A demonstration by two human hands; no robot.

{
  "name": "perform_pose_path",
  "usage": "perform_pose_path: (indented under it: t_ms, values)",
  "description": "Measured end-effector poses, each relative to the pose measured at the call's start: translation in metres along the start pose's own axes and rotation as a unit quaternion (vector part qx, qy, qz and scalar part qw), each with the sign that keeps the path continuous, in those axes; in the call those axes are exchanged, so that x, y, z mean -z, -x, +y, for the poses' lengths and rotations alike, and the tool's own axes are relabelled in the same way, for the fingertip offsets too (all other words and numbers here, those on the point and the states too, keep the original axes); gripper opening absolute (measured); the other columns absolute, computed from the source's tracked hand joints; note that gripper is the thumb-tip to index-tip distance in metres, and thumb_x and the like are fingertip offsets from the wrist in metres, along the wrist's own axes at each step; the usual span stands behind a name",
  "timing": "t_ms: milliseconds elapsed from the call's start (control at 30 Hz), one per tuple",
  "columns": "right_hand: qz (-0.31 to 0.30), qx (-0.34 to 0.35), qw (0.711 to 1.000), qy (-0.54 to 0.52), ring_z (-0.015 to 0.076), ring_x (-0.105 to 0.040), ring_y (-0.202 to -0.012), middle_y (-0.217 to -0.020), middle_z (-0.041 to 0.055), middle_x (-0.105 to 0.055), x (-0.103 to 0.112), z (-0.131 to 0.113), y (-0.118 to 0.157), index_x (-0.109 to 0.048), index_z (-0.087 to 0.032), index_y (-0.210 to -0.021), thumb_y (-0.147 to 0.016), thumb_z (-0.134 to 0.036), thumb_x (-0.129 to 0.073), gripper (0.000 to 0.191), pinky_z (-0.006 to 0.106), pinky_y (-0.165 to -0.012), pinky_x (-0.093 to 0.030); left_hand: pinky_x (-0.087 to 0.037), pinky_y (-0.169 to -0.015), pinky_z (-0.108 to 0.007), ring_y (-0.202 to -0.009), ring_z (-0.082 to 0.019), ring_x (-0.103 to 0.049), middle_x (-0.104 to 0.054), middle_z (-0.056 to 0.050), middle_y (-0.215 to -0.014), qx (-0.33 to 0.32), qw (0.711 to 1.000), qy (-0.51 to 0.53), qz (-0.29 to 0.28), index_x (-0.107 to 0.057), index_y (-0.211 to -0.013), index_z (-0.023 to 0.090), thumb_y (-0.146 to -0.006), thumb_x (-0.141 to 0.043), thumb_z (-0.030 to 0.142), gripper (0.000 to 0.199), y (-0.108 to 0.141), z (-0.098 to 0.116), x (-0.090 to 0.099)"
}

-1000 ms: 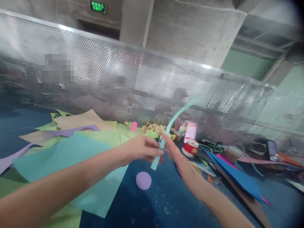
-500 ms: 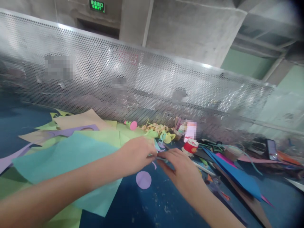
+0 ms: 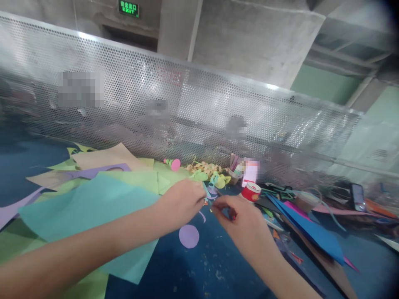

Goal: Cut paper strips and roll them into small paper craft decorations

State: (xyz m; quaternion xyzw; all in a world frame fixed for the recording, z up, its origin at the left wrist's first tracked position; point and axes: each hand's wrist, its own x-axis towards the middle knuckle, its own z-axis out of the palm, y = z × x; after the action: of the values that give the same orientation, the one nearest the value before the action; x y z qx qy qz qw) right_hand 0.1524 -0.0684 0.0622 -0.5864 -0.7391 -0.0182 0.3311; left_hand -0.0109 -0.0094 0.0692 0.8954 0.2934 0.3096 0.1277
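"Where is the paper you're working with?"

"A pale blue sliver of paper (image 3: 206, 189) shows just past the fingertips of my left hand (image 3: 183, 201). My right hand (image 3: 240, 218) faces the left across a narrow gap."

"Have you got hold of it?"

"My left fingers are curled in, their tips mostly turned from view; my right thumb and fingers bend toward each other in a pinch shape. It's blurred and partly hidden there, so I can't tell whether either grip is closed on anything."

"What's close to your grip?"

"Below the gap, on my side, a small purple curl (image 3: 203, 216), then a round purple disc (image 3: 188, 236) flat on the blue tabletop (image 3: 199, 270). Just beyond my fingers, a cluster of peach-coloured curls (image 3: 204, 167); past my right knuckles, a red-and-white cylinder (image 3: 251, 192)."

"And farther out?"

"Under my left forearm spreads a light blue sheet (image 3: 93, 199), over green ones. Well right of my grip lie a darker blue sheet (image 3: 308, 224) and, past it, a phone (image 3: 358, 197). Beyond everything on the table runs a perforated metal screen (image 3: 140, 91)."
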Motion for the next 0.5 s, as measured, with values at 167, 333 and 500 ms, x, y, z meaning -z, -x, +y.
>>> perform_pose_path:
  t_ms: [167,333,500]
  values:
    - [-0.077,-0.103,0.976,-0.175,0.0153,-0.057,-0.064,-0.069,-0.0004,-0.062,0.007,0.002,-0.006,-0.057,-0.02,-0.074,-0.079,-0.034,-0.054,0.015,0.026,-0.059,-0.042,-0.042,-0.06,-0.026,-0.065,-0.016,-0.059,-0.065,-0.001,-0.072,0.073,0.994,0.081,-0.001,-0.065,-0.087,0.021,-0.073,-0.053,0.019,0.018,-0.003,-0.009,-0.009]
    - [-0.1,-0.14,0.95,-0.259,0.0121,-0.051,-0.06,-0.067,-0.0016,-0.058,0.001,0.009,-0.006,-0.055,-0.019,-0.079,-0.078,-0.035,-0.054,0.017,0.023,-0.054,-0.037,-0.045,-0.06,-0.026,-0.066,-0.016,-0.062,-0.065,-0.001,-0.072,0.118,0.969,0.216,-0.015,-0.06,-0.085,0.019,-0.072,-0.055,0.026,0.015,-0.007,-0.017,-0.014]
    - [-0.063,-0.132,0.957,-0.25,0.0123,-0.051,-0.066,-0.07,-0.0018,-0.057,-0.003,0.01,-0.006,-0.057,-0.019,-0.075,-0.077,-0.036,-0.055,0.017,0.021,-0.055,-0.038,-0.046,-0.061,-0.025,-0.066,-0.016,-0.061,-0.065,-0.001,-0.07,0.134,0.953,0.27,-0.008,-0.059,-0.086,0.019,-0.072,-0.056,0.024,0.015,-0.006,-0.017,-0.017]
